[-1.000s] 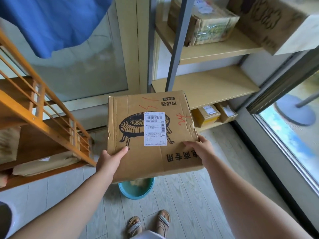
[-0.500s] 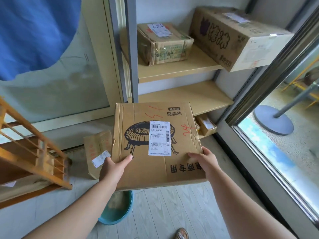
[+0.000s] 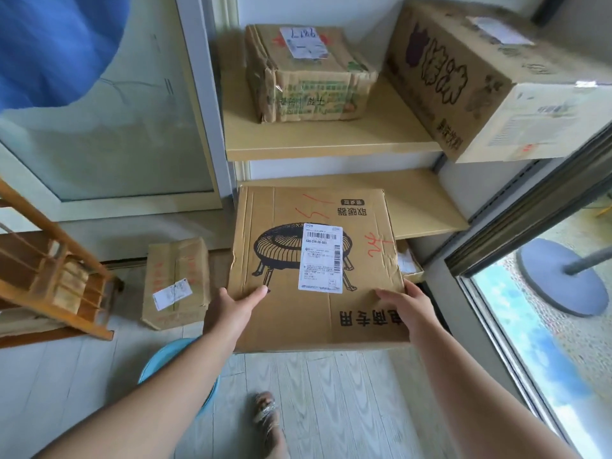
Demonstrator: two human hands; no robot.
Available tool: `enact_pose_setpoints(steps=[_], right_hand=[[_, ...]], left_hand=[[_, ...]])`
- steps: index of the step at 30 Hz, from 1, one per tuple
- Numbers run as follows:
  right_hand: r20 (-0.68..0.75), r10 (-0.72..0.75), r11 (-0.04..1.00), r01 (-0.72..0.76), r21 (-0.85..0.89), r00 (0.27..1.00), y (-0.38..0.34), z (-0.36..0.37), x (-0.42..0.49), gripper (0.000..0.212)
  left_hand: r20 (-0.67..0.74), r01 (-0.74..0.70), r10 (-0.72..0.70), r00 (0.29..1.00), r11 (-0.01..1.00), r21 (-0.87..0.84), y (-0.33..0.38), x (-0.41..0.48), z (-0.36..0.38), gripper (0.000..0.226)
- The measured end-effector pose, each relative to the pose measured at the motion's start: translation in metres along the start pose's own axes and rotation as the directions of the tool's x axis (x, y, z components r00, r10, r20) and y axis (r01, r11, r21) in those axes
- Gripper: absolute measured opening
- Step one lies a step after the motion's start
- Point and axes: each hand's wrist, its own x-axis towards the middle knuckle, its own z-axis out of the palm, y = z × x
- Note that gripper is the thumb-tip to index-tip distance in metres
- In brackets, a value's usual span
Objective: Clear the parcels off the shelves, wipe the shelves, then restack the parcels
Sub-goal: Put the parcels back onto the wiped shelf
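Holding a flat cardboard box [image 3: 314,260] level before the bare middle shelf [image 3: 427,207], left hand [image 3: 231,309] and right hand [image 3: 405,306] each clamp a near corner, thumbs on top. Stiff, dented board; probably light. Best gripped at opposite edges, underside supported.

Held parcel [image 3: 314,266], frame centre: brown cardboard, black heater drawing, red scribbles, white barcode label [image 3: 320,258]. Upper-shelf parcel [image 3: 308,74]: brown, green print. Large box [image 3: 480,81], upper right: tan, dark purple lettering. Shelves [image 3: 331,140]: pale yellow. Basin [image 3: 159,362], lower left: light blue. Cloth [image 3: 56,38], upper left: blue. Rack [image 3: 49,270], left: orange wood.
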Motion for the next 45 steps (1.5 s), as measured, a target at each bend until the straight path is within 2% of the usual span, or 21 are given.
enact_pose_setpoints(steps=[8,11,14,25,34,36,39,45], right_hand=[[-0.02,0.044,0.998,-0.045,-0.052,0.999,-0.019,-0.013,0.075,0.059],[0.011,0.031,0.998,-0.03,-0.059,0.999,-0.033,-0.011,0.102,0.055],[0.043,0.007,0.998,-0.004,-0.065,0.999,-0.045,-0.006,0.119,0.042],[0.159,-0.024,0.994,0.04,-0.099,0.987,-0.059,0.029,0.235,0.048],[0.286,-0.133,0.983,0.163,-0.086,0.949,-0.09,0.057,0.305,0.037],[0.292,-0.154,0.975,0.193,-0.111,0.944,-0.094,0.061,0.318,0.038],[0.293,-0.168,0.97,0.212,-0.123,0.941,-0.095,0.064,0.333,0.042],[0.258,-0.185,0.963,0.227,-0.145,0.948,-0.097,0.071,0.354,0.045]], left_hand=[[0.012,0.038,-0.038,0.999,0.999,0.019,0.038,0.033,0.052,0.086],[0.005,0.052,-0.052,0.999,0.998,0.024,0.052,0.046,0.064,0.086],[-0.015,0.057,-0.056,0.998,0.998,0.031,0.063,0.061,0.07,0.083],[-0.138,0.04,-0.04,0.99,0.999,0.0,0.088,0.137,0.112,0.085],[-0.236,-0.013,0.016,0.972,1.0,0.016,0.104,0.193,0.135,0.085],[-0.229,-0.005,0.002,0.973,1.0,-0.012,0.105,0.204,0.139,0.08],[-0.226,0.02,-0.026,0.974,0.999,-0.027,0.109,0.219,0.146,0.085],[-0.206,-0.025,0.016,0.979,0.999,-0.043,0.12,0.239,0.153,0.078]])
